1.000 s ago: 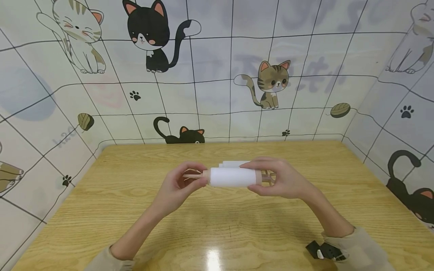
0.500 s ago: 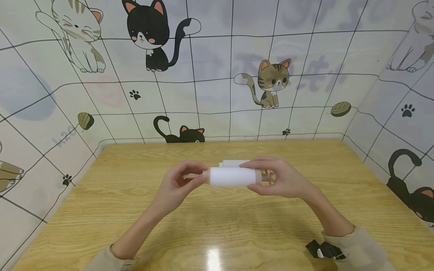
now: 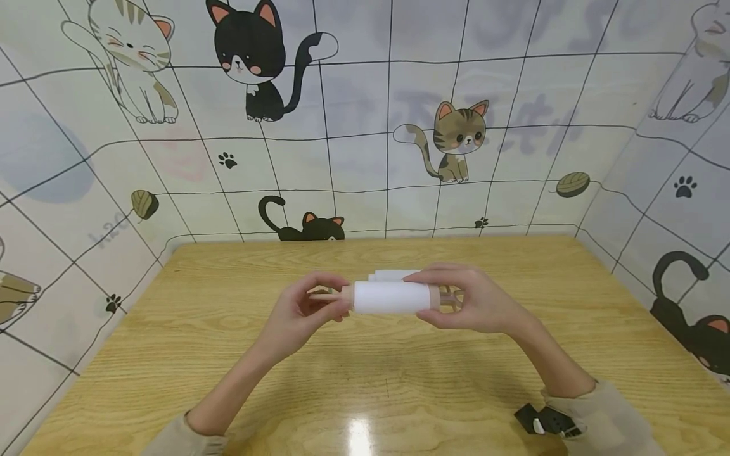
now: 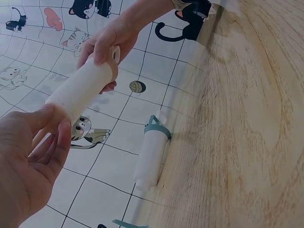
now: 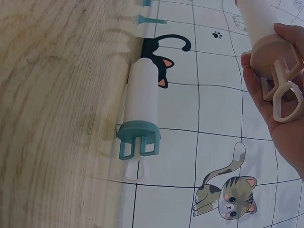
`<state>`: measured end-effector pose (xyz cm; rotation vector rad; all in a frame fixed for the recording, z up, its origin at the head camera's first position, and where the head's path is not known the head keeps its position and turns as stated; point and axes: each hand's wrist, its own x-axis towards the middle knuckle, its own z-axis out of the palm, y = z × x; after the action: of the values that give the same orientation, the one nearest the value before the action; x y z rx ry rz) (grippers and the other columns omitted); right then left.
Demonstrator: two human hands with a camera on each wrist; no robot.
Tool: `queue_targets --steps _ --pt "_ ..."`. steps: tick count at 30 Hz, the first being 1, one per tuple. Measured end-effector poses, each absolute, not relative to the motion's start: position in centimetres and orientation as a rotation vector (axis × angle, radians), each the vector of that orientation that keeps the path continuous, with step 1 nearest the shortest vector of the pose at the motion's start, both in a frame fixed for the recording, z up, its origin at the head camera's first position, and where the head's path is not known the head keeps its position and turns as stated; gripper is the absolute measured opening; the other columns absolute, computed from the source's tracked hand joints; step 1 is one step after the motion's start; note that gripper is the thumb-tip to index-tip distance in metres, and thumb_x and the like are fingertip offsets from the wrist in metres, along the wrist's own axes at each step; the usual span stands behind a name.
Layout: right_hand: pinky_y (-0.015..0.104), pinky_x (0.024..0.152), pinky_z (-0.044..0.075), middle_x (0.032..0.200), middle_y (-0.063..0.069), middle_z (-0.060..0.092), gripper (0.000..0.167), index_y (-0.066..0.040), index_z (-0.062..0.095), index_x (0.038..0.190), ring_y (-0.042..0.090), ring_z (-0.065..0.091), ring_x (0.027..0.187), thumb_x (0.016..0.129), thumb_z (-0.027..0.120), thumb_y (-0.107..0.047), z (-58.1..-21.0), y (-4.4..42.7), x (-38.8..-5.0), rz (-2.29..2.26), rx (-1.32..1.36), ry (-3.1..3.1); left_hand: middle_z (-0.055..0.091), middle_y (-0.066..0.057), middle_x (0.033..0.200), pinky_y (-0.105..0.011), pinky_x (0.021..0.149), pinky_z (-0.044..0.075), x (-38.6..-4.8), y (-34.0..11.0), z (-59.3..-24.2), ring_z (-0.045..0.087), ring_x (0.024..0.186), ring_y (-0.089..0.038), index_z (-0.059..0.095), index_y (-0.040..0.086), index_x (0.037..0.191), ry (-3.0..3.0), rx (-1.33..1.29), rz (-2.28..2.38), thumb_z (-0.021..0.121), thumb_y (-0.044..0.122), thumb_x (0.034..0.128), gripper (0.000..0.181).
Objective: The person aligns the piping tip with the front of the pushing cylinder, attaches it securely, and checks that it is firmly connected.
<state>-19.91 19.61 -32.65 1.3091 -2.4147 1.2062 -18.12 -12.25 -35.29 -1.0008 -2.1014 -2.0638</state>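
Observation:
A large syringe (image 3: 392, 297) with a white barrel and beige ends is held level above the table. My left hand (image 3: 298, 316) pinches its beige front end between thumb and fingers, and a thin beige stem (image 3: 324, 296) points left inside that hand. My right hand (image 3: 481, 303) grips the beige collar at the other end. Beyond that collar, the right wrist view shows its finger loops and plunger ring (image 5: 287, 102). Behind it lies a second white syringe (image 5: 142, 95) with a teal collar (image 5: 138, 130), mostly hidden in the head view.
Small teal pieces (image 5: 151, 20) lie beyond the second syringe's front end. The wooden table (image 3: 365, 367) meets a cat-patterned cloth (image 3: 371, 158) at its back and sides. A dark strap or device (image 3: 547, 422) sits by the right sleeve.
The fingers of my left hand shift slightly around the syringe's front end. The syringe and my right hand stay in place.

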Motion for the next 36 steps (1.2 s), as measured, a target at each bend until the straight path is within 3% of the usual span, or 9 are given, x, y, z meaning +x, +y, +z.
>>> queue_targets --steps 6,12,21,36 --pt "0.034 0.069 0.062 0.121 0.006 0.068 0.046 -0.011 0.069 0.127 0.022 0.063 0.1 0.083 0.083 -0.008 -32.52 19.75 -19.95 1.21 1.272 -2.441 0.062 -0.013 0.119 -0.039 0.082 0.062 -18.09 -12.13 -35.19 0.07 0.102 -0.027 0.062 -0.001 0.12 -2.061 -1.009 -2.083 0.07 -0.006 0.0918 0.03" --pt "0.033 0.071 0.062 0.12 0.006 0.068 0.046 -0.011 0.069 0.127 0.022 0.063 0.101 0.083 0.083 -0.008 -32.53 19.74 -20.07 1.191 1.29 -2.425 0.063 -0.016 0.117 -0.039 0.078 0.062 -18.29 -12.07 -35.23 0.07 0.095 -0.025 0.061 -0.005 0.12 -2.001 -1.06 -2.069 0.063 -0.006 0.0967 0.023" --pt "0.033 0.073 0.062 0.121 0.007 0.068 0.046 -0.01 0.069 0.127 0.023 0.064 0.102 0.083 0.083 -0.008 -32.43 19.7 -19.84 1.2 1.298 -2.424 0.06 -0.021 0.109 -0.048 0.075 0.062 -18.37 -12.12 -35.38 0.071 0.082 -0.029 0.059 -0.002 0.119 -2.119 -1.015 -2.081 0.063 -0.001 0.0983 0.021" --pt "0.034 0.072 0.061 0.12 0.004 0.069 0.047 -0.012 0.07 0.126 0.021 0.064 0.102 0.081 0.084 -0.007 -32.62 19.74 -20.09 1.137 1.313 -2.403 0.062 -0.021 0.112 -0.042 0.083 0.061 -18.11 -11.92 -35.36 0.069 0.094 -0.028 0.062 -0.003 0.116 -2.05 -1.063 -2.035 0.066 -0.007 0.094 0.023"
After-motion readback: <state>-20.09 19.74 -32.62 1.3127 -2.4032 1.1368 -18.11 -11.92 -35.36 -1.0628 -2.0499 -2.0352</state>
